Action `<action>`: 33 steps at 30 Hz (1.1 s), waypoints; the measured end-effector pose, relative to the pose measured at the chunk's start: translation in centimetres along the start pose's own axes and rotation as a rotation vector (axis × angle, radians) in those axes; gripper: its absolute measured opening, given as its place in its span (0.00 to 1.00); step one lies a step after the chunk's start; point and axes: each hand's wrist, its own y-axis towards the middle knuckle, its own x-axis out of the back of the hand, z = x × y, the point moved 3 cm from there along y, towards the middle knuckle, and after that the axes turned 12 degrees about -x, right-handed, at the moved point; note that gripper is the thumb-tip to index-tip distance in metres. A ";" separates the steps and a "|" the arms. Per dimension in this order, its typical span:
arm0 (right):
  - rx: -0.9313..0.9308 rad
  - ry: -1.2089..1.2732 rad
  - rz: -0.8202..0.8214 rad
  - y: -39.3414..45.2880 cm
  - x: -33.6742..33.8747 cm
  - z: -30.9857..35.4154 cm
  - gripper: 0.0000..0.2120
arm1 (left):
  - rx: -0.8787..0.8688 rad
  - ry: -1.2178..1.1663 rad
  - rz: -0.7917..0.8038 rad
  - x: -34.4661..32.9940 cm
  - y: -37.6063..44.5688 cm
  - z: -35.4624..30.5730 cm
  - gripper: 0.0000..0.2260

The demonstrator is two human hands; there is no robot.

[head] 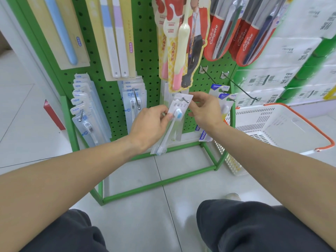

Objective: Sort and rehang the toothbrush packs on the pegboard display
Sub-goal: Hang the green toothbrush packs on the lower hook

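pack in hand: a clear plastic toothbrush pack (175, 113) with a pale card top that has grey characters printed on it. The brush inside has a white handle and a head with blue and white bristles; there's a bit of blue at the handle's far end too. The pack hangs at a slant, top toward the board, bottom end swinging down toward the green frame.

where it is: low middle of the green pegboard (145, 42), the hole in its card top right at the tip of a metal hook (185, 100). Can't really tell if it's fully threaded on.

left hand (149, 124): fingers and thumb pinching the pack's left edge, about level with the brush head.

right hand (205, 108): fingertips pinching the card top's right edge, right beside the hook.

neighbours on the board: stacks of clear packs marked NEW (87, 106) on the lower left hooks, red Colgate packs (236, 33) top right, a red and yellow pack with a cream and pink brush (180, 51) hanging just above the hands, and small blue-topped packs (222, 99) just behind the right hand.

empty hook: one long bare peg (241, 88) sticking out on the right.

off to the side: a white basket with orange handle (283, 124) on the floor, right next to the stand.
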 end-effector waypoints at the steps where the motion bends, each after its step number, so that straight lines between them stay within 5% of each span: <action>1: -0.001 -0.009 -0.009 0.0 0.1 0.0 0.04 | -0.002 0.002 0.000 0.0 0.0 -0.1 0.09; 12: 0.175 -0.157 -0.198 -1.2 1.6 0.7 0.06 | -0.013 0.025 -0.007 0.2 -0.1 -0.8 0.09; 19: 0.131 -0.252 -0.229 -1.7 3.4 0.7 0.06 | 0.025 0.066 -0.014 0.4 -0.3 -1.4 0.09; 25: -0.135 -0.512 -0.002 -4.0 3.9 0.3 0.10 | 0.099 0.084 0.033 0.3 -0.2 -1.4 0.08; 29: -0.259 -0.447 0.174 -5.9 4.1 0.0 0.10 | 0.163 0.082 0.146 0.4 -1.0 -1.0 0.08; 33: -0.260 -0.287 0.387 -7.5 2.8 0.2 0.05 | 0.234 -0.270 0.246 0.9 -2.4 -2.1 0.09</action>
